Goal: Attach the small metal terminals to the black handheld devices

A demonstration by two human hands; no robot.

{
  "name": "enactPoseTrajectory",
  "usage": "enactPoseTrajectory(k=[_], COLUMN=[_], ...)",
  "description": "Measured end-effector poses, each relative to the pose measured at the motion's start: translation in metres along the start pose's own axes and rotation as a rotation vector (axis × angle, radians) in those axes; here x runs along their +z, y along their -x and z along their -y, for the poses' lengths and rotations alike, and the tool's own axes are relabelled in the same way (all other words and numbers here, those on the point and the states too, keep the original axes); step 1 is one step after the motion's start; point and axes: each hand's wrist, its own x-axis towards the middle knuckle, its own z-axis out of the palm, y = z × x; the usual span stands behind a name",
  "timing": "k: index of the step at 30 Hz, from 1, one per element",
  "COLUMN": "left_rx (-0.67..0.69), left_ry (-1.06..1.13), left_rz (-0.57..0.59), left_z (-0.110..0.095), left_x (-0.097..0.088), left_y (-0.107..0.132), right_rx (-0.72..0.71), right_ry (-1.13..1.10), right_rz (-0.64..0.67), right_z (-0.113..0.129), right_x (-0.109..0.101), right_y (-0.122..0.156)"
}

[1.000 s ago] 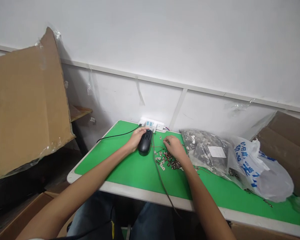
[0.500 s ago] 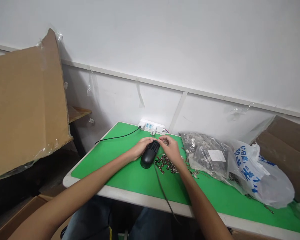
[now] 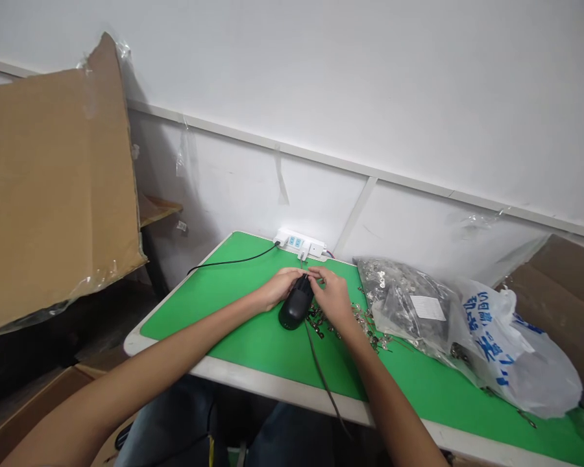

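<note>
A black rounded device with a slotted far end rests on the green tabletop. At its far left side is my left hand, fingers closed and pinched by the slotted end. My right hand meets it from the right, thumb and fingertips pinched together over that same end. Whatever lies between the fingertips is too small to make out. Beside the device, partly under my right wrist, lies a pile of small metal parts. A dark cable runs from near the device over the table's front edge.
A white power strip with a black cord sits against the wall. To the right lie a clear bag of metal parts and a white plastic bag with blue print. A large cardboard sheet stands at left.
The view has shifted slightly. My right hand's fingertips have come closer to those of my left hand over the device's far end. The device itself stays on the table.
</note>
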Motion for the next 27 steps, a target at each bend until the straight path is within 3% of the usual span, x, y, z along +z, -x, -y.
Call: enactPoseTrajectory(k=[11,20,23,27], left_rx=[-0.035,-0.017,0.0,-0.029], left_ry=[-0.04,-0.127,-0.126,-0.12], left_rz=[-0.13,-0.169,-0.189,-0.188], left_z=[-0.004,-0.011,-0.016,-0.021], left_x=[0.01,0.014,0.016,0.016], left_y=[0.007,0.009,0.011,0.013], right_rx=[0.039,0.226,0.113,-0.197], right_ry=[-0.074,-0.29,-0.29,-0.055], right_rz=[-0.064,-0.003,0.027,0.125], right_z=[0.003,-0.004,-0.002,0.002], right_x=[0.003,0.0,-0.01,-0.026], right_y=[0.0,-0.004,-0.004,-0.002])
